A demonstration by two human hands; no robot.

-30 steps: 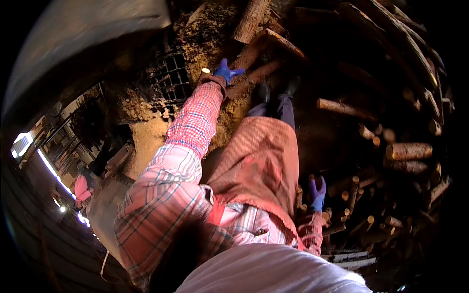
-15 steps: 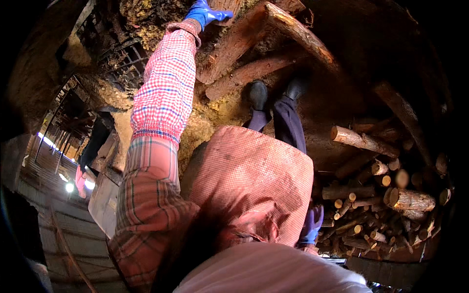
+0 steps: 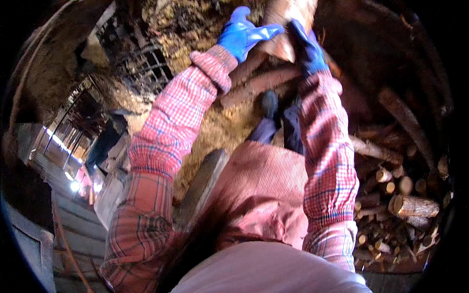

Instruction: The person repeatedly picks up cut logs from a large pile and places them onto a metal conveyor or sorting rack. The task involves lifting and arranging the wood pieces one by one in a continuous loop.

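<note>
Both my hands wear blue gloves and reach out ahead. A thick log [image 3: 291, 17] slants between them, blurred, its near end facing me and its far part cut off by the top edge. My right hand [image 3: 309, 49] lies along the log's right side, the thumb over its near end and the other fingers partly hidden. On the other side is my left hand [image 3: 246, 36], open, with its fingers spread and one digit stretched across to the log. More logs [image 3: 264, 83] lie on the ground beneath, just beyond my shoes.
A metal grate [image 3: 152, 61] lies at the upper left beside crumbly yellowish earth. At the right, a large pile of cut logs [image 3: 415, 206] is stacked, with a long log [image 3: 408, 127] leaning above it. A grey board [image 3: 202, 180] stands left of my apron. Another person [image 3: 84, 179] is far left.
My right hand has come up from beside my apron to the log. My left hand has moved right and its fingers have spread. The view has shifted slightly.
</note>
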